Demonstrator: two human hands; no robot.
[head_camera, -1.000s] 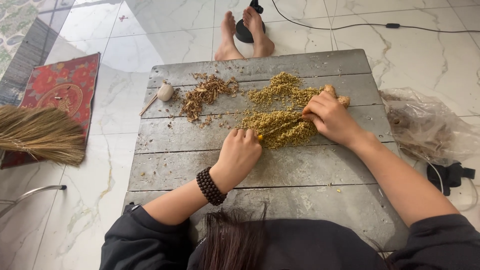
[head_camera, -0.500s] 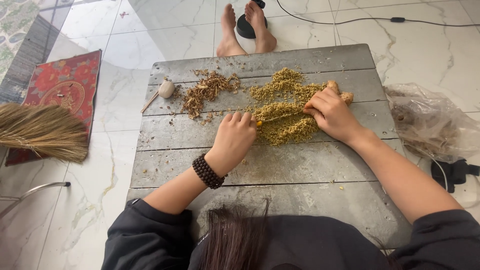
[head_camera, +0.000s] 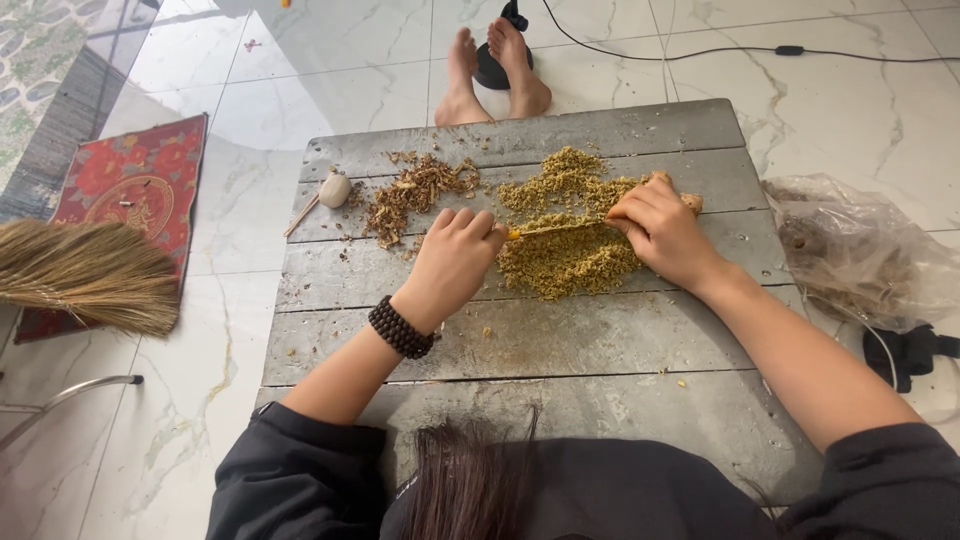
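On a low grey wooden table (head_camera: 560, 340) lies a heap of yellow-green dried plant bits (head_camera: 570, 250). My left hand (head_camera: 452, 262) and my right hand (head_camera: 662, 232) hold the two ends of a thin yellow stick (head_camera: 556, 229) stretched level over the heap. The left fingers pinch its left tip; the right hand closes on its right end, with a tan lump showing behind the fingers. A dark bead bracelet (head_camera: 401, 327) circles my left wrist. A smaller pile of brown shreds (head_camera: 417, 191) lies to the left of the heap.
A small pale round object on a thin stick (head_camera: 334, 189) rests at the table's far left. Another person's bare feet (head_camera: 495, 68) rest beyond the table. A straw broom (head_camera: 85, 274) and red mat (head_camera: 127, 190) lie left; a clear plastic bag (head_camera: 865, 250) right.
My left hand has moved up and left from the heap's near edge. It now pinches the stick's left end, and the stick is drawn out level between both hands.
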